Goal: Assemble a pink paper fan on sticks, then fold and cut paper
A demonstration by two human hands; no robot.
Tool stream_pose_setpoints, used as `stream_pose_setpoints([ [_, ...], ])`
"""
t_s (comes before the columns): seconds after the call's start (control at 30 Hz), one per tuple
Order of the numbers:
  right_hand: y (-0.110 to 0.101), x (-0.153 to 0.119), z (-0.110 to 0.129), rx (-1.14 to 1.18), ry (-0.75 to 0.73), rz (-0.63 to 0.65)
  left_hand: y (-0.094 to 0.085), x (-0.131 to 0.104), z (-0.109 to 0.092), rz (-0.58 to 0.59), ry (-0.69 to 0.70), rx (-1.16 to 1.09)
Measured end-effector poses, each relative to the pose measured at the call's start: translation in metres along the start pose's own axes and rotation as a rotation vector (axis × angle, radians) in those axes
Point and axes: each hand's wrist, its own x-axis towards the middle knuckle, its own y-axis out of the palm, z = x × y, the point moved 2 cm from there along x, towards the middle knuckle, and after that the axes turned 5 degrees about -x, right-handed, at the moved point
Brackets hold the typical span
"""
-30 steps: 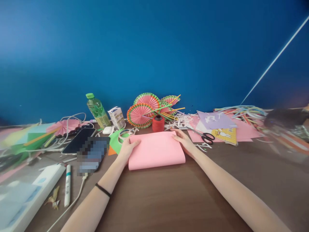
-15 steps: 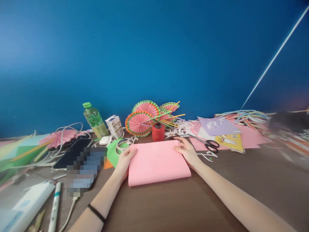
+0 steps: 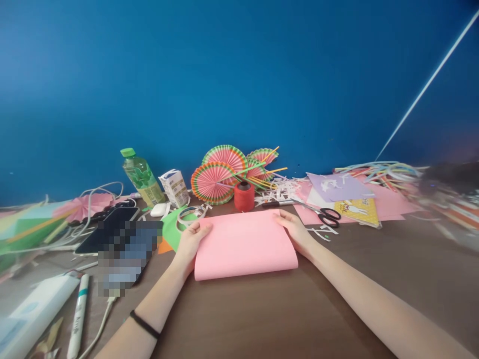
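Observation:
A sheet of pink paper (image 3: 245, 244), bent over in a rounded fold along its near edge, is held between my two hands above the brown table (image 3: 262, 319). My left hand (image 3: 191, 244) grips its left side, thumb on top and fingers mostly hidden underneath. At the far right corner my right hand (image 3: 294, 229) pinches the paper, thumb and fingertips near the edge. Just beyond the sheet stands a red spool of thread (image 3: 244, 197). A roll of tape (image 3: 179, 219) lies close to my left hand, over green paper (image 3: 171, 233).
Pleated paper fans (image 3: 214, 183) lean by the blue wall (image 3: 239, 80). Scissors (image 3: 329, 217), paper scraps and a yellow bunny-print packet (image 3: 357, 211) lie at right. A green-capped bottle (image 3: 141, 177), a small carton (image 3: 174, 188), phones (image 3: 108, 230) and a marker (image 3: 78, 316) are at left.
The pink paper's far edge has spread a little wider to the right as my right fingers shifted along the corner. The whole view has tilted slightly, so most things sit higher.

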Motion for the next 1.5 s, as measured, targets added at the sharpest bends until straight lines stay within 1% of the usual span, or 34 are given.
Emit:
stream_pose_setpoints([
  [0.17,-0.0032,0.001,-0.0051,-0.052,-0.037,-0.025,-0.0014,0.0025,0.0034,-0.007,0.022,-0.038],
  [0.4,-0.005,0.0013,-0.0058,-0.06,-0.05,0.01,-0.005,0.0082,0.0067,-0.045,-0.011,-0.045],
  [0.53,-0.0041,0.0003,-0.0046,-0.036,-0.036,-0.006,-0.0033,0.0057,0.006,-0.037,-0.011,-0.04],
  [0.73,-0.003,-0.0016,-0.0039,-0.007,-0.02,0.005,-0.0012,0.0028,0.0048,-0.026,-0.009,-0.046],
  [1.03,-0.003,-0.0006,-0.0058,0.029,-0.003,-0.023,-0.0039,0.0047,0.0084,-0.006,0.006,-0.049],
  [1.3,-0.002,-0.0016,-0.0047,0.017,0.006,-0.023,-0.0054,0.0071,0.01,0.03,0.023,-0.082],
  [1.5,-0.0017,-0.0022,-0.0046,-0.014,-0.016,-0.008,-0.0042,0.004,0.0077,0.018,0.013,-0.09],
])
